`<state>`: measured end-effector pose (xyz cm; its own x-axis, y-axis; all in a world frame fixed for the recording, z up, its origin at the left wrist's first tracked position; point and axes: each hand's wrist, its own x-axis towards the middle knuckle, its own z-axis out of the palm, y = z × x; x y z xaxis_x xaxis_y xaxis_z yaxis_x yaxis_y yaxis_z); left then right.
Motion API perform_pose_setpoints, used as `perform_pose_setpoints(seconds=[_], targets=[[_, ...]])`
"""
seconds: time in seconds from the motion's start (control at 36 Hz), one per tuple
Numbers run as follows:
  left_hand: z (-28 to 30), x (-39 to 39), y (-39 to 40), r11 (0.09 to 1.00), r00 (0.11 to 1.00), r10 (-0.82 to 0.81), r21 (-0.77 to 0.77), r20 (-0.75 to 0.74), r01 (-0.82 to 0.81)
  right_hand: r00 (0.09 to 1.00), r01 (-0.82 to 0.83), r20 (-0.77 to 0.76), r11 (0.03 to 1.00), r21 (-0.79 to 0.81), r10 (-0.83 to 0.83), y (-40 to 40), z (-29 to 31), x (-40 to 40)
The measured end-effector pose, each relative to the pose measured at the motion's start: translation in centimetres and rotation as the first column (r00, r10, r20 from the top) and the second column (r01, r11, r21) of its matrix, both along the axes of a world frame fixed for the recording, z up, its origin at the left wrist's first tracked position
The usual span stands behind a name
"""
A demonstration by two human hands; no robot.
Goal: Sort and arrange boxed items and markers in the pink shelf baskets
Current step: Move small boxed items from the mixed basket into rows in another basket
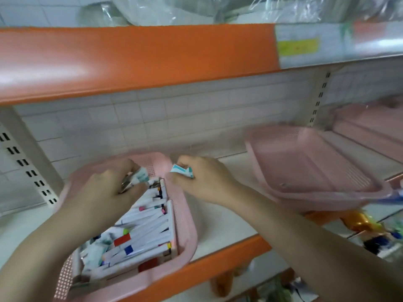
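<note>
I take the pink basket [185,216] of markers as my landmark; it sits on the white shelf board [226,219] with its near rim over the board's orange front edge [218,260]. Above it runs the broad orange lip of the upper shelf [135,59], and behind it is a white tiled back wall [152,118]. Well to the right of my landmark, a second pink basket [314,168] stands on the same board, tilted, with nothing I can make out inside it; another pink one [370,120] lies beyond that, blurred.

Inside the landmark basket lie the white markers [144,225], packed side by side with coloured caps and labels in red, blue, green and pink, and some small boxes [93,251] heaped at its near left corner.

My left hand [111,188] is over the far end of the basket, fingers curled round a small white-and-green boxed item [141,174]; something metallic shows under the palm, too blurred to name. My right hand [205,179] is just beside the basket's far right corner, pinching a small white-and-teal box [183,171] between thumb and fingers, clear of the rim.
</note>
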<state>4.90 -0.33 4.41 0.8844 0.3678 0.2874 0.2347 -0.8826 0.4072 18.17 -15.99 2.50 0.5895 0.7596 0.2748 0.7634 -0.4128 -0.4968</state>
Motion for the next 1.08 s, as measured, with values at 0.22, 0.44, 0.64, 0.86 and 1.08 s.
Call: perform_pose_setpoints(seconds=[0.22, 0.44, 0.64, 0.86, 1.08], targets=[[-0.3, 3.0, -9.0, 0.993, 0.998, -0.061, -0.102, 0.030, 0.064, 0.997, 0.061, -0.055, 0.996, 0.068, -0.058, -9.1, 0.3, 1.6], [-0.8, 7.2, -18.4, 0.982, 0.990, -0.094, -0.151, 0.109, 0.110, 0.993, 0.113, -0.045, 0.989, 0.095, -0.109, -18.6, 0.4, 4.8], [-1.3, 10.6, -26.3, 0.957, 0.980, -0.125, -0.242, 0.154, 0.160, 0.984, 0.171, -0.072, 0.976, 0.133, -0.163, -26.9, -0.5, 7.2], [-1.7, 15.1, -33.3, 0.934, 0.963, -0.179, -0.272, 0.200, 0.231, 0.959, 0.277, -0.103, 0.947, 0.164, -0.263, -33.8, -0.9, 10.5], [-2.5, 21.1, -38.8, 0.916, 0.954, -0.151, -0.326, 0.258, 0.233, 0.942, 0.333, -0.107, 0.929, 0.164, -0.319, -38.9, -0.9, 15.9]])
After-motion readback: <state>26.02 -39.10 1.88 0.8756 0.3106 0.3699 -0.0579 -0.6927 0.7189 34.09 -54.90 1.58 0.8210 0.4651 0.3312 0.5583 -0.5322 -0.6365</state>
